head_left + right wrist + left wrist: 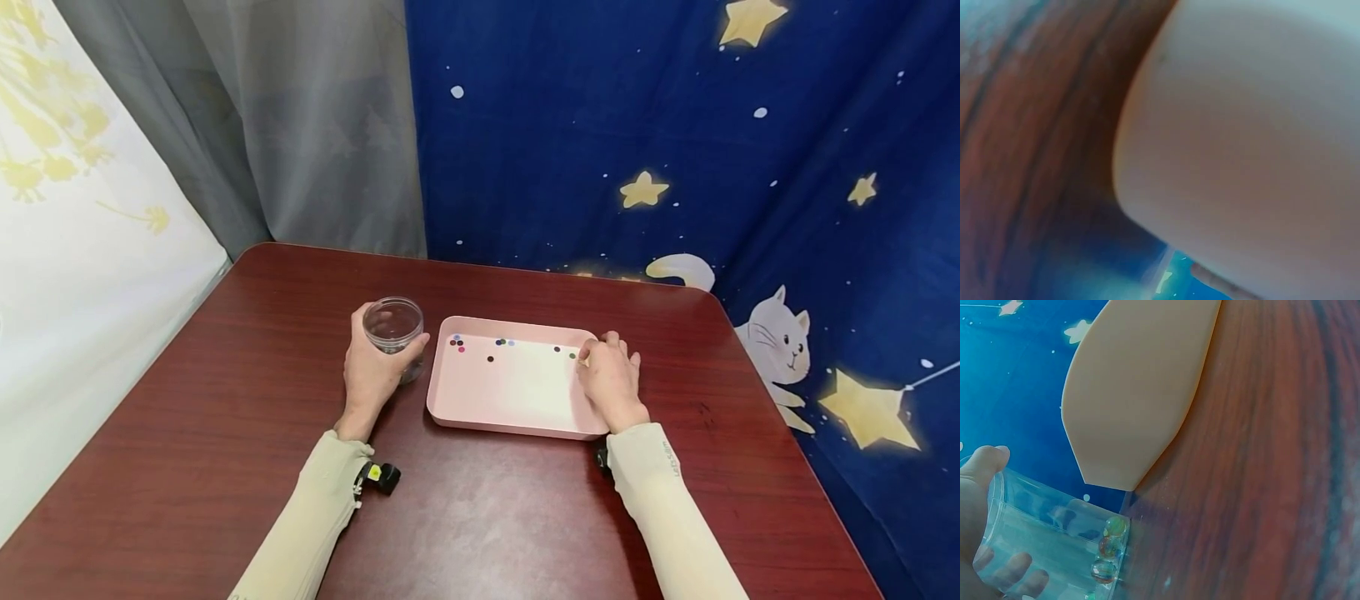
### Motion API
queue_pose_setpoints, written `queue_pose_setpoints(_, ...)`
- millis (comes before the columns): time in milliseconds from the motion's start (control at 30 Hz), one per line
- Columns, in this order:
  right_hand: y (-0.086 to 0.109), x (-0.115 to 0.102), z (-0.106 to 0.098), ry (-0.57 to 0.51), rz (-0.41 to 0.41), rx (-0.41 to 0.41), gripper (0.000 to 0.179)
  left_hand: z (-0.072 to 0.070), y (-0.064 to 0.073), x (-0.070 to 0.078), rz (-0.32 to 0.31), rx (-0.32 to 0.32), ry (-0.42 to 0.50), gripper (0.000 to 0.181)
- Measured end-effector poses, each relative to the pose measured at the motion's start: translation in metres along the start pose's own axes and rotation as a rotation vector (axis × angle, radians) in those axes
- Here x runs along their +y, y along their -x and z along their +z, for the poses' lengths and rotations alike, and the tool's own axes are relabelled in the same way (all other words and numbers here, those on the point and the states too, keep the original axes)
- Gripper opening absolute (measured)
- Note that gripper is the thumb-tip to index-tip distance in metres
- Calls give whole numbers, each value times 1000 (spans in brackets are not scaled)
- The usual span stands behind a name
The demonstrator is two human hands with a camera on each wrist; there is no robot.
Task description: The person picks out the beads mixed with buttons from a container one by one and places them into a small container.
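A clear round jar (393, 321) stands upright on the table left of the tray, with my left hand (375, 371) wrapped around its side. Several glass marbles (1105, 570) lie at the jar's bottom in the left wrist view. My right hand (611, 379) is over the right end of the pink tray (517, 429), fingers bent down toward its inside. Whether those fingertips pinch anything is hidden. Several small round coloured pieces (491, 359) are scattered along the tray's far half, a green one (572, 356) closest to the right hand.
Jar and tray stand on a dark red wooden table (225, 400). A grey curtain (322, 125) and a blue star-patterned curtain (555, 142) hang behind it, with a white cloth (90, 275) at the left. The tray's raised rim surrounds the small pieces.
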State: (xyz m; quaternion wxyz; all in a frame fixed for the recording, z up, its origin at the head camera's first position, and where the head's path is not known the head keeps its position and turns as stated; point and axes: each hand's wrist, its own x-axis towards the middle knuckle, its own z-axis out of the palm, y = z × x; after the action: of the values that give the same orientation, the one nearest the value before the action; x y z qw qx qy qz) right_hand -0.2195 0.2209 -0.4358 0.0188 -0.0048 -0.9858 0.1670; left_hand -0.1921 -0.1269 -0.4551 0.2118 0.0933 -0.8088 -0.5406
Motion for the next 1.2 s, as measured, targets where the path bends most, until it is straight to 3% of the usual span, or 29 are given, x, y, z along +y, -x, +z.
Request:
queue_pose_setpoints(400, 0, -2, -4, -33, -9, 57, 10, 1, -1, 0, 7, 5, -8, 96)
queue_pose_setpoints(1200, -2, -18, -11, -171, -184, 193, 12, 0, 0, 0, 0, 1, -13, 96)
